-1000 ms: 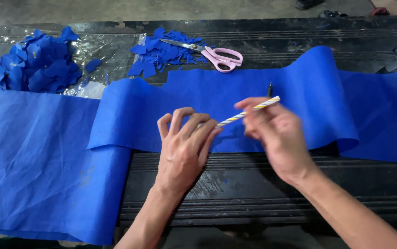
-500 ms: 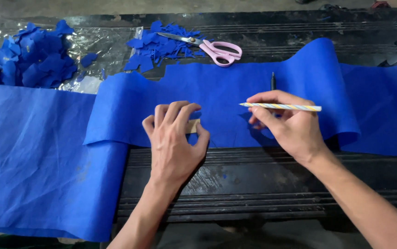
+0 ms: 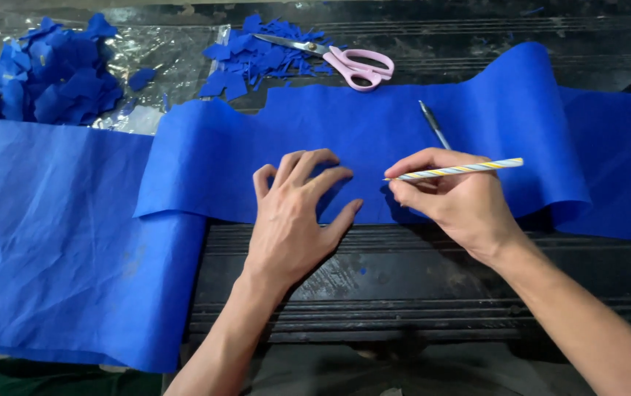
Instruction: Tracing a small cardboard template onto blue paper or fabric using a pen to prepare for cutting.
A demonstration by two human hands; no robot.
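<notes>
Workbench (image 3: 418,293): dark, ribbed and scuffed, running across the whole view under everything else.
Blue fabric (image 3: 220,161): one long strip; a wide crumpled stretch hangs off at 9 o'clock, then it steps up and runs flat toward 3 o'clock, with a raised fold near the right end.
Change: half a second back the left hand lay lower and further left on the cloth; now it presses nearer the pencil tip, so the marking spot looks pinned down.
Left hand (image 3: 295,213): open, fingers spread, palm flat on the fabric's near edge, holding nothing.
Right hand (image 3: 456,199): closed round a striped pencil (image 3: 462,170), its tip at the cloth just right of the left fingers.
Plastic sheet (image 3: 169,51): clear and crinkled at 11 o'clock, no label visible.
Blue offcuts (image 3: 44,73): heaped on that sheet; a smaller scatter at 12 o'clock.
Pink scissors (image 3: 345,62): lying on the scatter.
Pen (image 3: 433,123): dark, lying on the fabric at 1 o'clock.
</notes>
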